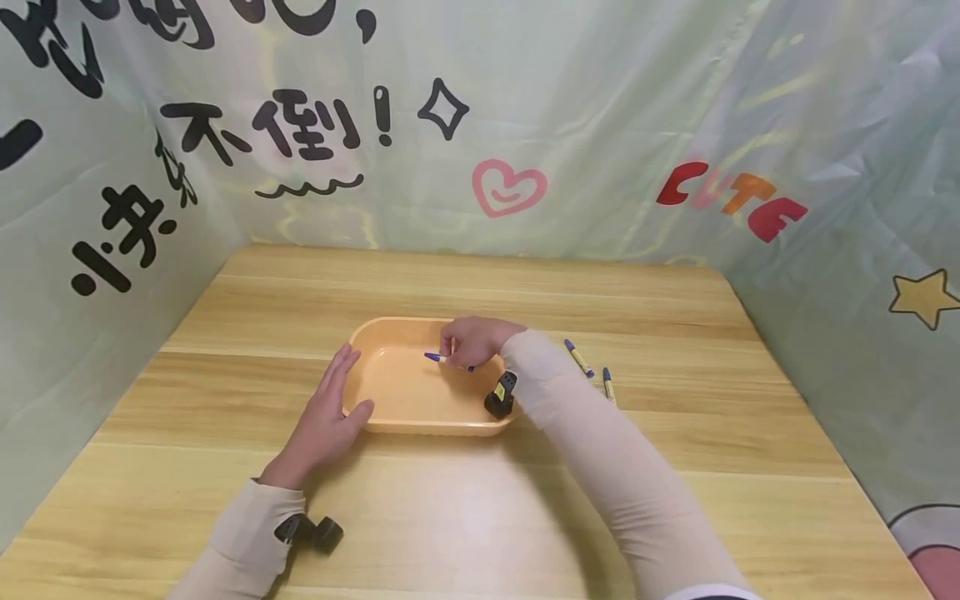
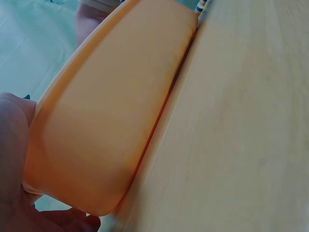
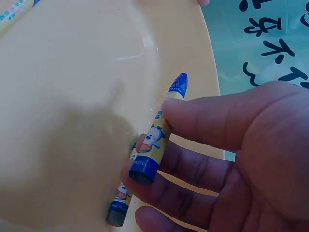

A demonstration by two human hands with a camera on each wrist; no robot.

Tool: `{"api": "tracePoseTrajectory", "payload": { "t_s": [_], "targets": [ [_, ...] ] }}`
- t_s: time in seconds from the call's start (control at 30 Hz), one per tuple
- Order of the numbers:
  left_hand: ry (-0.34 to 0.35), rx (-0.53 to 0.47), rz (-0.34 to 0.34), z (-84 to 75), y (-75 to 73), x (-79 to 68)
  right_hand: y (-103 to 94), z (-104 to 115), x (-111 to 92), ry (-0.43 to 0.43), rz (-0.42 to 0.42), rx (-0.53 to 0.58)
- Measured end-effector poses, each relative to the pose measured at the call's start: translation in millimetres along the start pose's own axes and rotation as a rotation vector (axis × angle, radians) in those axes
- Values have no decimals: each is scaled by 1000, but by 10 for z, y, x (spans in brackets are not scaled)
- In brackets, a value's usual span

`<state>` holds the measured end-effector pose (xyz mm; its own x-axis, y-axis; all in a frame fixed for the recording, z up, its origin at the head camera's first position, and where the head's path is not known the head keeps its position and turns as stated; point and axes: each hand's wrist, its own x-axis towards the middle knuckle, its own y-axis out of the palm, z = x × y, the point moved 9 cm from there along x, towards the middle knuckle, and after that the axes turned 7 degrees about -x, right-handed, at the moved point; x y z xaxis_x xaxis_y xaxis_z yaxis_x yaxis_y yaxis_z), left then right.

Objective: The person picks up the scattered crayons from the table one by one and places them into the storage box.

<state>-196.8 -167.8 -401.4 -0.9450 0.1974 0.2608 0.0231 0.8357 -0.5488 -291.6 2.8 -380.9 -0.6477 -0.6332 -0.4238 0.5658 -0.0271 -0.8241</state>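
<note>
Pinching a yellow-and-blue crayon (image 3: pixel 158 133) between thumb and fingers, the right hand (image 1: pixel 474 340) is over an orange tray (image 1: pixel 431 429). A second crayon (image 3: pixel 117 210) shows beneath those fingers; whether it touches them is unclear. The left hand (image 1: pixel 330 417), spread with fingers extended, touches the tray's end. Two more crayons (image 1: pixel 579 358) lie right of the right hand, on the table (image 1: pixel 465 500). Ideally, brace the tray lightly, lower the crayon near its floor and loosen gently, limiting rolling.
</note>
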Motion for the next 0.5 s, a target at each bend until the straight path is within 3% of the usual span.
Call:
{"api": "tracePoseTrajectory", "payload": {
  "t_s": [0.3, 0.5],
  "targets": [
    [-19, 4, 13, -8, 9, -52, 78, -3, -13, 13, -3, 41],
    [-21, -3, 14, -20, 14, -25, -56, -47, -80, 12, -57, -2]
  ]
}}
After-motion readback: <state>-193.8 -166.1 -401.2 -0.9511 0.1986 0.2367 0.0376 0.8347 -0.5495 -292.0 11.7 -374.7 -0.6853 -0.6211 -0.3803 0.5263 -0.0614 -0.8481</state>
